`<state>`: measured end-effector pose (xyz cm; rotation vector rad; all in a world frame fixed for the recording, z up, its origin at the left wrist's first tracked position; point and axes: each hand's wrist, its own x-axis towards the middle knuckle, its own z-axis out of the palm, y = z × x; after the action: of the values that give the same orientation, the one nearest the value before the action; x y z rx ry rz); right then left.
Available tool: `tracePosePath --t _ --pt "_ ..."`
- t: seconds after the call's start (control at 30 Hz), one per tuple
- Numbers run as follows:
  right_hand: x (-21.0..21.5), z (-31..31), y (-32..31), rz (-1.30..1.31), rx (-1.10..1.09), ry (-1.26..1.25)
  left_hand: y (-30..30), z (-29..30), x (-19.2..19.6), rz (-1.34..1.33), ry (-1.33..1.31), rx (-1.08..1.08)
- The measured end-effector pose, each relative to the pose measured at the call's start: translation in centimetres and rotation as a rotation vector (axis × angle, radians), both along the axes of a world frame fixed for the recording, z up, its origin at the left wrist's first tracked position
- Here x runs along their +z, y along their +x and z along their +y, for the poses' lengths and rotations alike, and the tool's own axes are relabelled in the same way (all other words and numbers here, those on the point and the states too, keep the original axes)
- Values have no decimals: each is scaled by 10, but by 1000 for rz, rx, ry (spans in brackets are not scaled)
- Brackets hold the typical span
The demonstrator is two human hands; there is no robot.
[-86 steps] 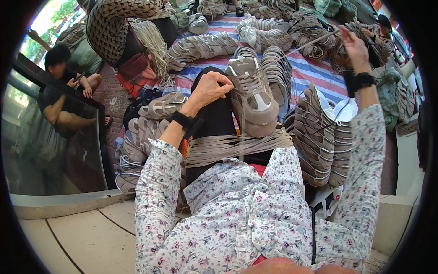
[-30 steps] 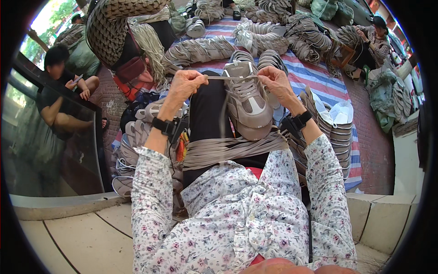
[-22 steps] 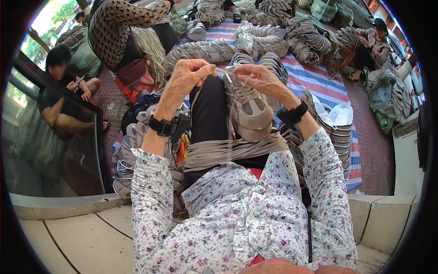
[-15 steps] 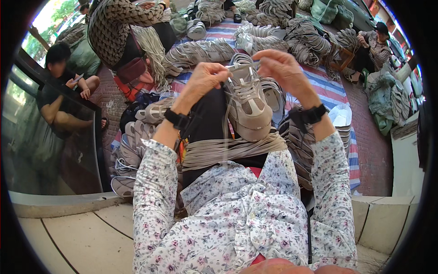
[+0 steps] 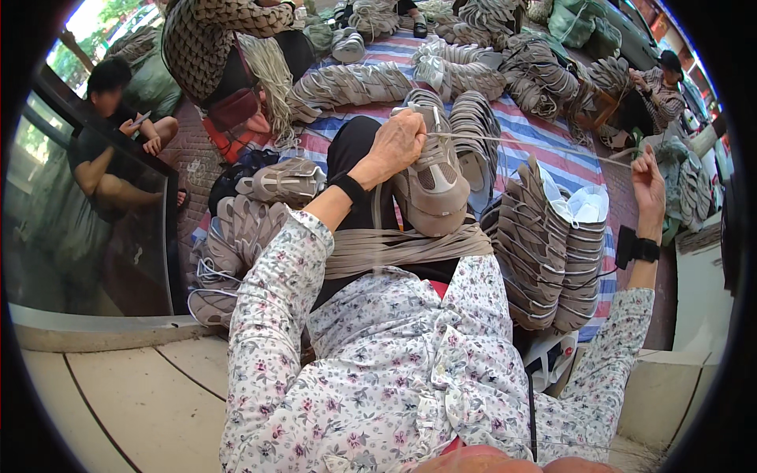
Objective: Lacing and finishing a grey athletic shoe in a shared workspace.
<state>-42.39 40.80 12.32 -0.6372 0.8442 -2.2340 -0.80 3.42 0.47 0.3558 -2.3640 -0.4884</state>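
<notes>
A beige-grey sneaker (image 5: 430,206) stands toe toward me at my lap. Closed at the left edge of its lacing is my left hand (image 5: 394,148), gripping the shoe; its fingertips are partly hidden. A pale shoelace (image 5: 544,146) runs taut from the lacing out to the right. At its far end, raised and well apart from the shoe, my right hand (image 5: 648,185) pinches the lace. A thick bundle of flat beige laces (image 5: 410,249) lies across my thighs.
Stacked sneakers stand at my right (image 5: 536,252) and more sneakers lie at my left (image 5: 244,229). Long shoe rows (image 5: 355,85) rest on a striped sheet (image 5: 544,169). A glass panel (image 5: 95,229) is at left. A seated person (image 5: 110,150) holds a phone; others sit farther off.
My right hand has swung far out to the right, drawing the lace taut. My left hand has moved right and closed against the sneaker's lacing. The stacked sneakers at right are now more exposed.
</notes>
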Motion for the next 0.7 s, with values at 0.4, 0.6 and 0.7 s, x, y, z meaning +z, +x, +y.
tracePosePath --t 0.4,0.6,0.7 --pt "-64 148 -101 25 -376 195 53 -22 73 262 1179 -328" --pt "-64 125 -78 171 -534 424 144 -93 121 704 1158 -60" --pt "-59 38 2 377 -495 609 220 -136 133 895 1215 -42"
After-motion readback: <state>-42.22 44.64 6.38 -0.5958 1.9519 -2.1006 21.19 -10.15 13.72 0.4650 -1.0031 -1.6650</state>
